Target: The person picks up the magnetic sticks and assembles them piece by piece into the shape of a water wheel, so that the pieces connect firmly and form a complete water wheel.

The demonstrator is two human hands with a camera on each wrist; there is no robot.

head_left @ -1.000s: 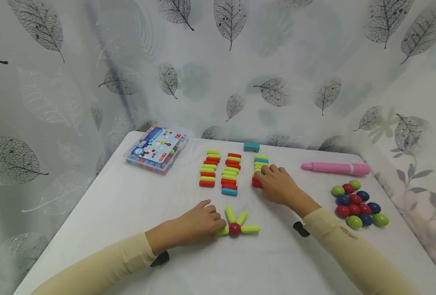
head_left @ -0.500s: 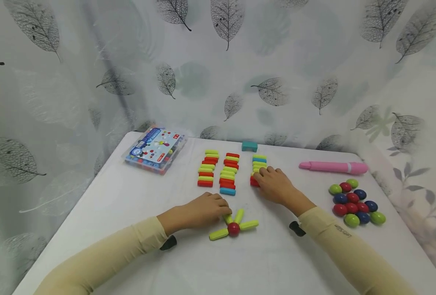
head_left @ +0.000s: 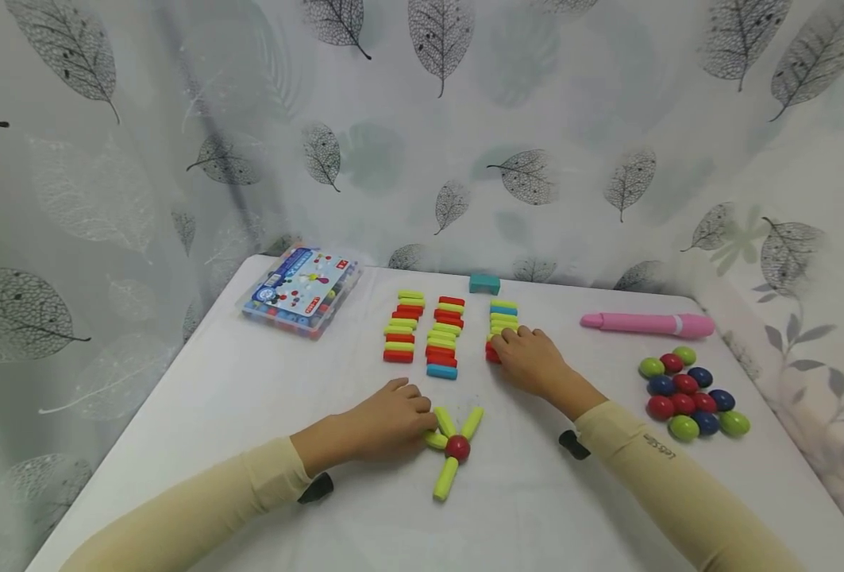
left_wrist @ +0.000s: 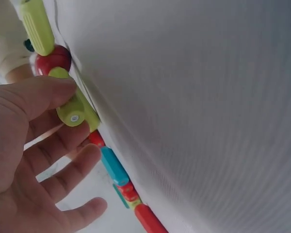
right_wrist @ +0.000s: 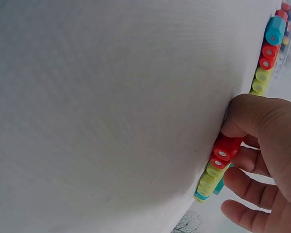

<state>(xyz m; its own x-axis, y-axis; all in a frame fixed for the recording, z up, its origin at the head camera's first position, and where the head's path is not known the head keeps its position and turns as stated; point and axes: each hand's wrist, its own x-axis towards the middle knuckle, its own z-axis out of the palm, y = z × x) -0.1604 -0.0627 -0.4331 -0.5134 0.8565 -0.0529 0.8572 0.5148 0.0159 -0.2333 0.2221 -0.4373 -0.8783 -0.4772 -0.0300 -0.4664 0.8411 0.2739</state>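
My left hand (head_left: 391, 421) pinches one yellow-green rod (left_wrist: 72, 109) between thumb and forefinger; its other fingers are spread. That rod joins a red ball (head_left: 457, 448), from which several yellow-green rods stick out, one of them, the front rod (head_left: 446, 480), pointing toward me. The ball and rods lie low on the table. My right hand (head_left: 533, 362) is at the near end of the right-hand column of rods (head_left: 503, 310). There its thumb and forefinger pinch a red rod (right_wrist: 227, 146); a second red rod (right_wrist: 218, 162) lies against it. The fingers partly cover both.
Two more columns of coloured rods, a left column (head_left: 403, 326) and a middle column (head_left: 445, 338), lie on the white table (head_left: 307, 373). Behind are a teal block (head_left: 484, 284) and a plastic box (head_left: 300, 290). At right are a pink pen-shaped thing (head_left: 646, 324) and several coloured balls (head_left: 684, 384).
The ball-and-rod piece has turned on the table, so one rod now points toward me. My left hand moved up to another rod, then slightly back down. The right hand stays in place.
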